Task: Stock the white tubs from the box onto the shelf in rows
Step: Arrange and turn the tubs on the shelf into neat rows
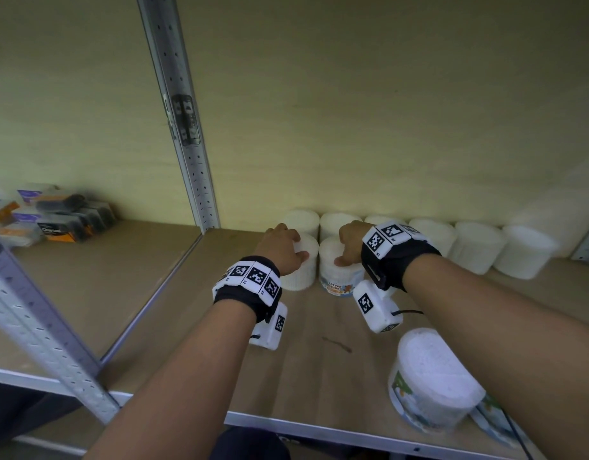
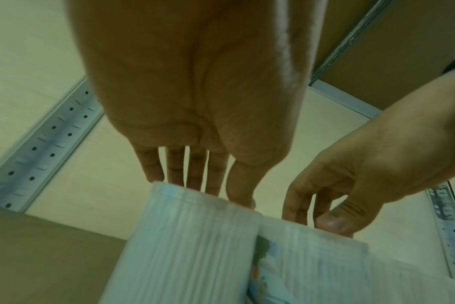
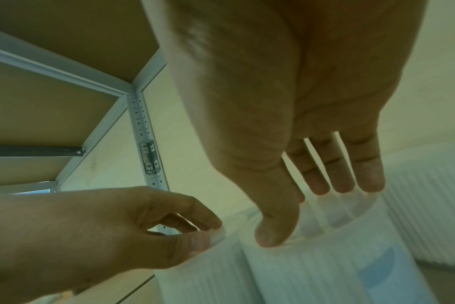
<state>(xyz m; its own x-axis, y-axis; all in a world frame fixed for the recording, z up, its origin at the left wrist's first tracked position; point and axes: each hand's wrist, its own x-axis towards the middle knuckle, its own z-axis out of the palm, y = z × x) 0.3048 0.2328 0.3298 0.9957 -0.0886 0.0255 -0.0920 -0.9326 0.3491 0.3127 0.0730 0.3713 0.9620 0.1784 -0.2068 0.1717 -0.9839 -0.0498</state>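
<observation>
Two white tubs stand side by side in a front row on the wooden shelf (image 1: 319, 353). My left hand (image 1: 285, 249) grips the left tub (image 1: 301, 275) from above, with its thumb and fingers (image 2: 195, 181) on the lid rim. My right hand (image 1: 349, 245) grips the right tub (image 1: 338, 277), which has a blue and orange label. In the right wrist view its thumb (image 3: 273, 232) sits on the near rim and its fingers reach over the far rim of that tub (image 3: 325, 263). Behind them a back row of white tubs (image 1: 475, 247) lines the wall.
A larger white tub with a green and blue label (image 1: 432, 380) stands near the shelf's front edge at the right. A grey perforated upright (image 1: 187, 134) divides the bays. Small dark and orange packs (image 1: 57, 215) sit on the left shelf. Bare wood lies between my forearms.
</observation>
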